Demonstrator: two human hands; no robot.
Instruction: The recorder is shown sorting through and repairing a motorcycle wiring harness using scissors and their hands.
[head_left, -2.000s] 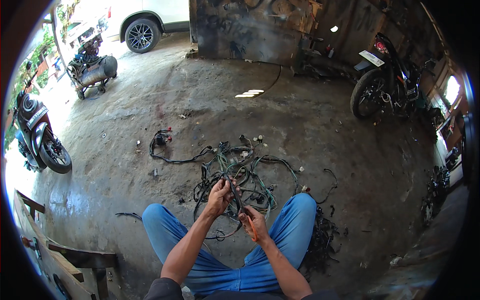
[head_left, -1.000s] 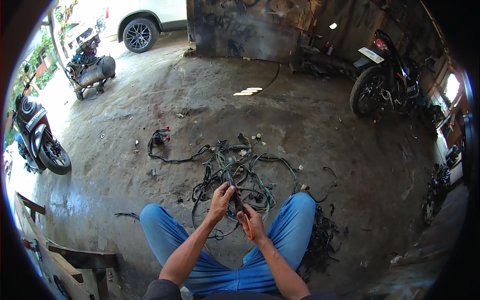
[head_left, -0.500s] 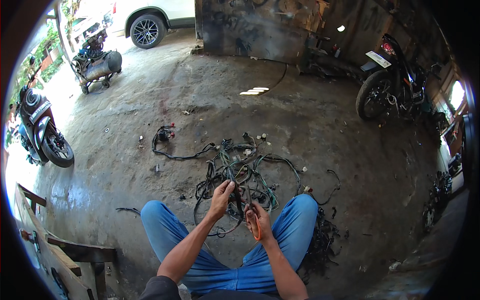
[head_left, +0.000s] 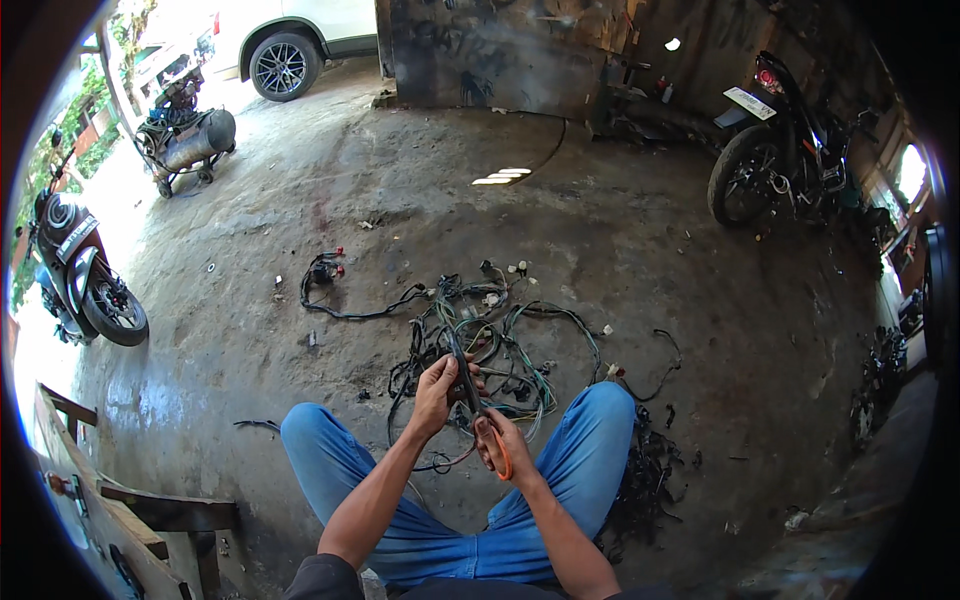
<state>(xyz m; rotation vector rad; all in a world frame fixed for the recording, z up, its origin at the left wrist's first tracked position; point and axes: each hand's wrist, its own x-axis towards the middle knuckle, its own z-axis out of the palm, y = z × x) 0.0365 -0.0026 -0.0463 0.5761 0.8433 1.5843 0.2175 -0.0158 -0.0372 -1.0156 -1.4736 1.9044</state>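
White car (head_left: 340,22), wheeled tank (head_left: 196,144), left motorcycle (head_left: 88,268), right motorcycle (head_left: 775,150).

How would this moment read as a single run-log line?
left hand: holding black wire bundle | right hand: gripping orange-handled tool | floor: tangled wiring beyond hands
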